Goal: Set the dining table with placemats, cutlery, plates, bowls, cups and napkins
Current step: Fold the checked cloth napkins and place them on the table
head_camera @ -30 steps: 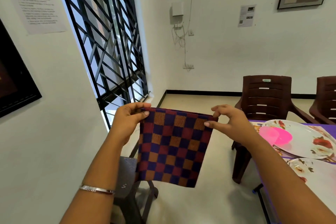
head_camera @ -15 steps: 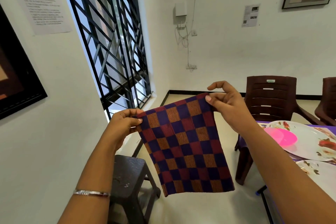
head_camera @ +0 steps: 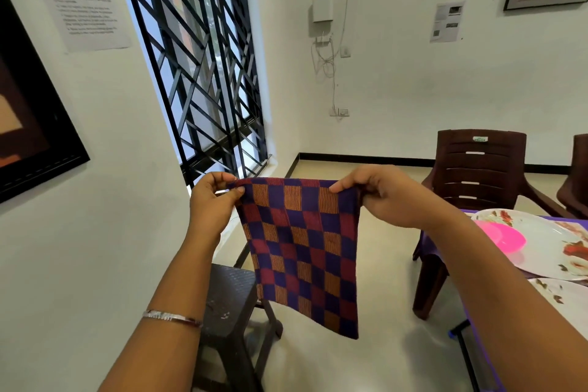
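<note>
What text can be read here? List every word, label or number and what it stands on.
None can be read.
Wall sheet left of the window: lines of print, too blurred.
Small notice on the far wall: text and pictures, too small.
Chair label: a green-and-white tag at the top of the backrest, lettering illegible.
Napkin and plates: patterns only, no words.

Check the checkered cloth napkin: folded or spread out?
Spread out. The purple, red and orange checkered cloth napkin hangs flat, its top corners pinched by the left hand and right hand.
</note>
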The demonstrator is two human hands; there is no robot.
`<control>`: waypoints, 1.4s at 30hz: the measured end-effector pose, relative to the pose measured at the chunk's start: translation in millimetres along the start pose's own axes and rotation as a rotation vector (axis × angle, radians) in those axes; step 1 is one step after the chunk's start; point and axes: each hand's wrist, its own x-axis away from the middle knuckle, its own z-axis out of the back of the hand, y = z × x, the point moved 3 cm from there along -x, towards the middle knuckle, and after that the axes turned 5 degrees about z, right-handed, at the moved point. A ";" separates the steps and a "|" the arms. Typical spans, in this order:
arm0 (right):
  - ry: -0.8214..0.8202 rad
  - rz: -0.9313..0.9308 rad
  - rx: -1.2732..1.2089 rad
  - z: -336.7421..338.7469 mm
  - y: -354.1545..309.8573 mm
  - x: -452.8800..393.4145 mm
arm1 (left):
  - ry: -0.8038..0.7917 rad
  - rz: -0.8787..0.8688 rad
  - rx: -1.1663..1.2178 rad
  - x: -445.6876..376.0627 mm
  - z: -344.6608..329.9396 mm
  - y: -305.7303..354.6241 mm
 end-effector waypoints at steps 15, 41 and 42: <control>0.069 0.136 0.080 -10.6 -24.2 -14.6 | -0.818 0.259 0.205 87.9 -69.5 13.0; -0.160 -0.172 -0.073 -8.2 -21.4 -0.3 | -0.575 -0.162 -0.256 75.2 -71.7 35.4; -0.173 -0.167 -0.058 -9.7 -21.8 -0.4 | -0.573 -0.177 -0.272 74.9 -71.4 35.8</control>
